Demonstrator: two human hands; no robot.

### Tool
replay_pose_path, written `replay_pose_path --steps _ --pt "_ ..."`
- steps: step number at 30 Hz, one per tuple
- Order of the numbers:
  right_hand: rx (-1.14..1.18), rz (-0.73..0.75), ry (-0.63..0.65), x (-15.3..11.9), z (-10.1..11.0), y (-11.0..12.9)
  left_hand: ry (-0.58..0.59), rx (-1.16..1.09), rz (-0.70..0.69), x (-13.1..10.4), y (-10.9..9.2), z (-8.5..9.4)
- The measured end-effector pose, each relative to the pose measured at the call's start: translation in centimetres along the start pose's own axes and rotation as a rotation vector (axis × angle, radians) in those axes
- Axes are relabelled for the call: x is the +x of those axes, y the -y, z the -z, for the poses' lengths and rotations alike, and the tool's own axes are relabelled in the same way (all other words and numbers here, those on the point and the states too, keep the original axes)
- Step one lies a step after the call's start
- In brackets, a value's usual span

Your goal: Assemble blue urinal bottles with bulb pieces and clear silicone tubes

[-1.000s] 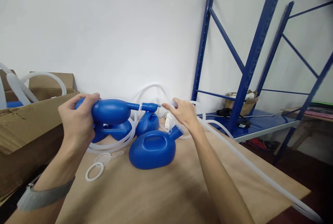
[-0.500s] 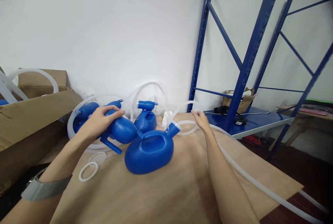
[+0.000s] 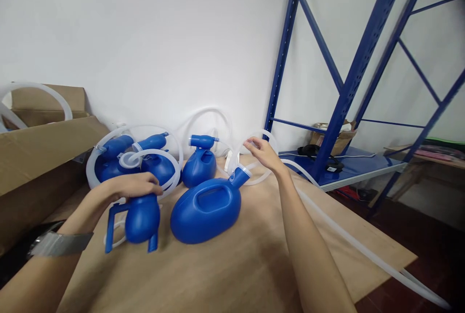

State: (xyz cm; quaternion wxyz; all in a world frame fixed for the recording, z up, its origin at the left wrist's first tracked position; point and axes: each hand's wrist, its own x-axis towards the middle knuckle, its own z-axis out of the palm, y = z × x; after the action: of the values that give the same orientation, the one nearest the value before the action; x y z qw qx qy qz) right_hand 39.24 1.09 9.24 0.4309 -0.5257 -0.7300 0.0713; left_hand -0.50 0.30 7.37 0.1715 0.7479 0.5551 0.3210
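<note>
My left hand (image 3: 136, 184) is closed around the top of a blue bulb-shaped plastic piece (image 3: 143, 221) with a side handle, held above the table. Beside it lies a blue jug-like urinal bottle (image 3: 207, 211), its loop handle on top and its clear-rimmed neck (image 3: 240, 176) tilted up to the right. My right hand (image 3: 264, 154) hovers beyond that neck, fingers loosely curled and apart, close to a looped translucent hose (image 3: 271, 137); nothing shows in its grasp. Behind the bottle stands another blue bottle (image 3: 199, 167) with a blue bulb piece (image 3: 202, 141) on top.
More blue bottles (image 3: 160, 167) and coiled hose (image 3: 178, 177) crowd the back left. A white ring (image 3: 118, 241) lies partly behind the held piece. A cardboard box (image 3: 47, 153) borders the left side. Blue shelving (image 3: 348, 80) stands at right, and a hose (image 3: 356, 245) trails over the table edge.
My left hand has moved left and down with the bulb piece, turning it and clearing the bottle's handle. My right hand has moved left towards the bottle's neck. The view has shifted slightly.
</note>
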Motion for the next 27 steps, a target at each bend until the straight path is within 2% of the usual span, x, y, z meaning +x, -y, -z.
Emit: replay_pose_path --steps 4,6,9,11,12,15,20,23,27 --pt "-0.031 0.119 0.207 -0.5 -0.6 2.7 0.198 0.046 0.049 -0.9 0.4 -1.0" --pt "-0.072 0.105 0.295 -0.7 -0.8 3.4 0.272 0.060 0.071 -1.1 0.2 -1.4" --pt "-0.139 0.072 0.399 -0.7 -0.7 3.8 0.490 0.092 0.151 -0.7 0.0 -1.8" --pt "-0.177 0.065 0.437 -0.6 -0.3 3.8 0.574 0.109 0.128 -0.3 0.0 -2.1" --pt "-0.183 0.063 0.449 -0.6 -0.2 3.8 0.564 0.112 0.071 0.0 0.1 -2.3" --pt "-0.131 0.061 0.464 -0.5 -0.2 3.5 0.428 0.138 -0.122 0.3 -0.4 -2.9" --pt "-0.099 0.087 0.466 -0.3 -1.4 3.5 0.238 0.129 -0.316 -0.8 -4.0 -4.9" --pt "-0.348 0.126 0.439 -0.4 -2.5 4.3 0.220 0.109 -0.452 -2.3 -6.0 -7.4" --pt "-0.629 0.124 0.349 -0.8 -4.1 5.9 0.082 0.290 -0.449 -3.6 -6.7 -10.7"
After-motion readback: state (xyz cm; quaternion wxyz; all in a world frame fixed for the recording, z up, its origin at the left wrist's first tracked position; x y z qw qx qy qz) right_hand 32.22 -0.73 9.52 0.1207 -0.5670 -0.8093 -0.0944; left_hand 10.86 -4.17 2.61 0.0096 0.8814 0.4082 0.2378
